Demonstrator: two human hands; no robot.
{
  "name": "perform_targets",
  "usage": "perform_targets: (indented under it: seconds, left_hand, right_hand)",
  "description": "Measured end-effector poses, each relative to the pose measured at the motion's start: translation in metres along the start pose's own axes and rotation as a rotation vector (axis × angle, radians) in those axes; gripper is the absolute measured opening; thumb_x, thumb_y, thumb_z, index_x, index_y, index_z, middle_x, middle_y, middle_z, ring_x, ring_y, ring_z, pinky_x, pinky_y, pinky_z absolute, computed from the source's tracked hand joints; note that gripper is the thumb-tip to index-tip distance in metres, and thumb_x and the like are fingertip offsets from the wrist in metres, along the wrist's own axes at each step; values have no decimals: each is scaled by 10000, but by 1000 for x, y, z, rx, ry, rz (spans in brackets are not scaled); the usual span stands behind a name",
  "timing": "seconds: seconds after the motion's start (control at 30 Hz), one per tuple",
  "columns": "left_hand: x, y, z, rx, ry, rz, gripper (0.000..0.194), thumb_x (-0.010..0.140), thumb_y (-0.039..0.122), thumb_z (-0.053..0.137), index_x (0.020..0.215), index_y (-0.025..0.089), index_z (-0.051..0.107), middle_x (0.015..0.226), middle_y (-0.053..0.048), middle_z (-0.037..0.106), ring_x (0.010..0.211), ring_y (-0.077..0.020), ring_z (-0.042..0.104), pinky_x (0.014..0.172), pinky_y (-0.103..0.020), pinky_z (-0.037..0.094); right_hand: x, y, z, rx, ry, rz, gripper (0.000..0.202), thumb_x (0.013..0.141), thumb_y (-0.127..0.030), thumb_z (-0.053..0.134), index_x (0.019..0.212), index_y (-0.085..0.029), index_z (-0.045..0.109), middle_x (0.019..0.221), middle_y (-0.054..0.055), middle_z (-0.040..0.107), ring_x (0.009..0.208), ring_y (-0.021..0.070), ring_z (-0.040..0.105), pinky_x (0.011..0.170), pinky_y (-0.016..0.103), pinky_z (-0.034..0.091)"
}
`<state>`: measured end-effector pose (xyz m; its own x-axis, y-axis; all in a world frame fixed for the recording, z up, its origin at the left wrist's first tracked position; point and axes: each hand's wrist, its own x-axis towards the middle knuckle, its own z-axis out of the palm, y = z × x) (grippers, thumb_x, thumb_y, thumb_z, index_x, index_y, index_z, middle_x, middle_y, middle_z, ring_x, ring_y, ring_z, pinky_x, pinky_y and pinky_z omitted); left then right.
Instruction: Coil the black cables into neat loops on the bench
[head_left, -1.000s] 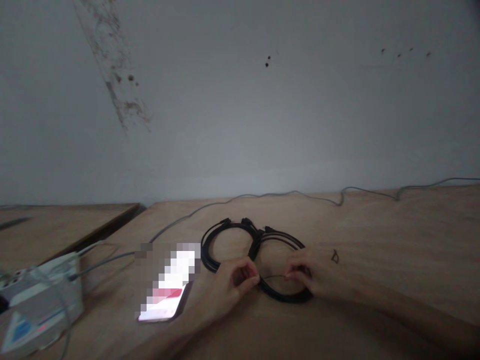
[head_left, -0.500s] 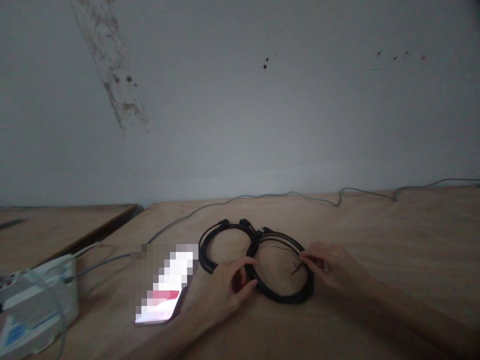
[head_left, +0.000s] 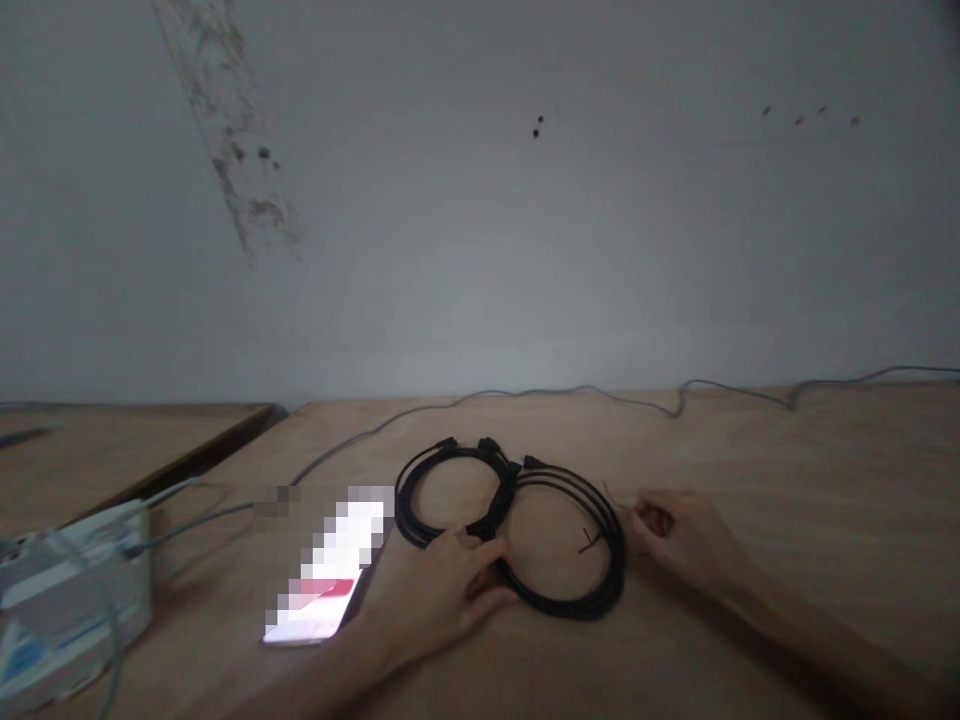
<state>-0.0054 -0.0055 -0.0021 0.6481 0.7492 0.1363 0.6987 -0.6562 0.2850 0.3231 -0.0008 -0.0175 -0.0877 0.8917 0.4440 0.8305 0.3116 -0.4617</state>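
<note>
A black cable [head_left: 559, 600] lies on the wooden table [head_left: 787, 470], wound in two joined loops like a figure eight. My left hand [head_left: 450, 590] rests on the near side where the loops meet, fingers closed over the strands. My right hand [head_left: 675, 535] sits just outside the right loop, fingertips pinched on a thin dark wire tie [head_left: 609, 492] that wraps the loop's right side. One loose end of the tie [head_left: 589, 545] pokes inside the loop. The cable's plugs [head_left: 491, 446] lie at the far side.
A phone [head_left: 322, 585] with a lit screen lies left of my left hand. A white box [head_left: 67, 590] with a grey lead stands at the far left. A grey cable [head_left: 585, 390] runs along the wall. A second table [head_left: 112, 450] adjoins on the left.
My right hand has moved right, from inside the right loop to just outside it, drawing the thin tie along. My left hand has settled lower onto the strands where the loops meet.
</note>
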Motion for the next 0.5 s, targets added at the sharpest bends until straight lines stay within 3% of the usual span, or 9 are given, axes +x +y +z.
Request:
perform_targets:
  seconds: [0.13, 0.33, 0.5]
  left_hand:
    - [0, -4, -2, 46, 32, 54, 173, 957, 375, 658, 1078, 252, 659, 968, -31, 700, 968, -269, 640, 864, -400, 476]
    - [-3, -10, -6, 119, 174, 184, 568, 744, 731, 744, 891, 188, 661, 969, -71, 699, 904, -289, 663, 990, -522, 437]
    - [-4, -9, -8, 119, 193, 199, 669, 701, 843, 673, 769, 177, 654, 897, -76, 693, 842, -267, 663, 967, -497, 466]
  right_hand:
    - [0, 11, 2, -86, 3, 30, 303, 827, -386, 478, 584, -220, 547, 537, 34, 600, 508, 173, 540, 532, 279, 353]
    - [-4, 24, 7, -179, -54, -7, 217, 743, -338, 574, 569, -223, 511, 547, 22, 594, 542, 170, 542, 566, 277, 359]
    - [-4, 15, 3, -154, -15, -41, 276, 799, -354, 588, 568, -229, 501, 553, 23, 574, 545, 174, 532, 572, 287, 382]
